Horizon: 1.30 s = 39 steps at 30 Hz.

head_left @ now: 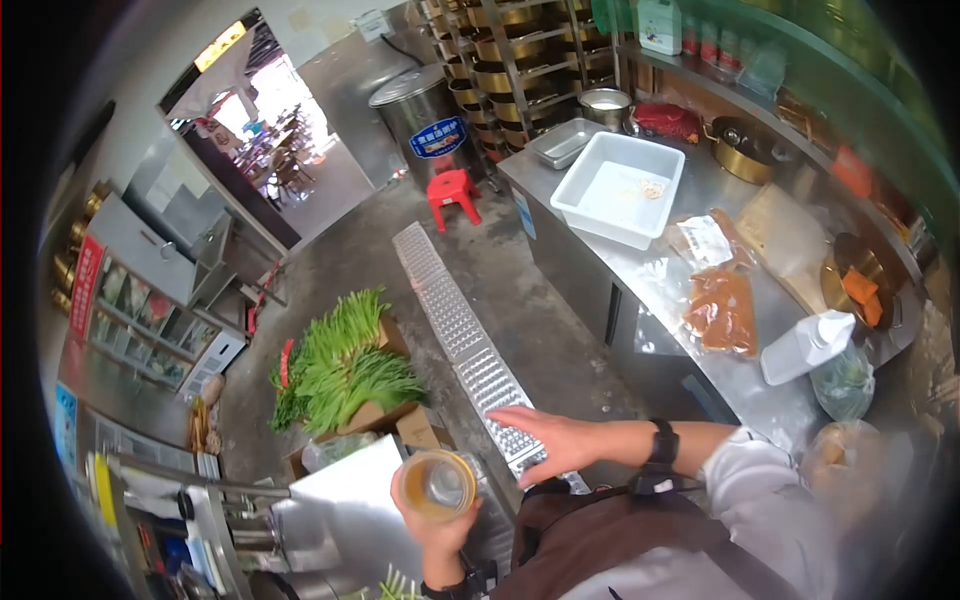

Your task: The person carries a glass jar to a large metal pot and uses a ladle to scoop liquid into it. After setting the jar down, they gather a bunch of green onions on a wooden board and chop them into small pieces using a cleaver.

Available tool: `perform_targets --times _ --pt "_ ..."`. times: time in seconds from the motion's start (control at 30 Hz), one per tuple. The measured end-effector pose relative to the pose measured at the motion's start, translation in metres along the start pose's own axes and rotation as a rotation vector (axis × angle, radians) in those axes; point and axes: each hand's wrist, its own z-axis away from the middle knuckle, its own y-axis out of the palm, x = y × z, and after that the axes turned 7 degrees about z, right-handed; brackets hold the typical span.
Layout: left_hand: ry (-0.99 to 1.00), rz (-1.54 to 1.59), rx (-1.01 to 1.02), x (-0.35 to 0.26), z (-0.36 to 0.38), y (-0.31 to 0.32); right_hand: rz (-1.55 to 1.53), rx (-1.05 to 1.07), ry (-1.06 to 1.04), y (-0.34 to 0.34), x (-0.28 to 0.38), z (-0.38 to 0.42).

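Note:
My left hand [436, 528] is wrapped around a clear round jar [441, 484] with a yellowish rim. The jar's mouth faces up at me; I cannot make out for sure what is inside. My right hand [548, 440] reaches leftward in front of my brown apron [620, 540], its fingers apart and nothing in it. From this view it overlaps the perforated metal floor grate [455, 325], apparently well above it. Beside the jar lies a pale steel surface [350, 495]. Bunches of green leafy vegetables [345, 365] rest in cardboard boxes [422, 428] beyond it.
On the right, a steel counter [655, 300] carries a white tub [620, 190], bags of orange-brown food [722, 310], a white jug [808, 346] and a brass pot [742, 150]. A red stool [453, 196] and large metal drum [425, 115] stand ahead, near a doorway [330, 190].

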Motion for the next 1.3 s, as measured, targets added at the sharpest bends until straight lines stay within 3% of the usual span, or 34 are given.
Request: perform_targets --times 0.07,0.17,0.27,0.3,0.43,0.67,0.7,0.83,0.93,1.0,1.2,1.3 --pt "0.006 0.086 0.036 0.029 -0.053 0.015 0.171 -0.108 -0.224 -0.018 0.005 -0.064" --pt "0.056 0.263 0.082 0.075 -0.131 0.032 0.29 -0.231 -0.312 -0.042 -0.012 -0.141" --pt "0.094 0.329 0.189 0.107 -0.224 0.039 0.37 -0.273 -0.163 -0.079 -0.036 -0.206" --pt "0.087 0.187 0.21 0.115 -0.254 0.041 0.36 -0.305 -0.136 -0.093 -0.042 -0.225" --pt "0.175 0.296 0.365 0.147 -0.365 0.071 0.362 -0.436 -0.089 -0.145 -0.071 -0.291" --pt "0.174 0.158 0.638 0.201 -0.528 0.159 0.414 -0.756 0.15 -0.234 -0.166 -0.359" --pt "0.252 0.02 0.686 0.209 -0.551 0.168 0.422 -0.795 0.207 -0.249 -0.183 -0.364" --pt "0.13 -0.058 0.781 0.259 -0.628 0.185 0.486 -0.969 0.412 -0.322 -0.25 -0.381" --pt "-0.164 0.004 0.73 0.313 -0.68 0.164 0.56 -1.14 0.534 -0.368 -0.316 -0.39" --pt "-0.22 -0.075 0.675 0.331 -0.717 0.144 0.569 -1.211 0.635 -0.395 -0.349 -0.395" --pt "-0.434 -0.081 0.46 0.384 -0.796 0.114 0.552 -1.352 0.883 -0.428 -0.416 -0.415" --pt "-0.451 -0.036 0.511 0.413 -0.836 0.121 0.718 -1.459 0.913 -0.427 -0.433 -0.424"
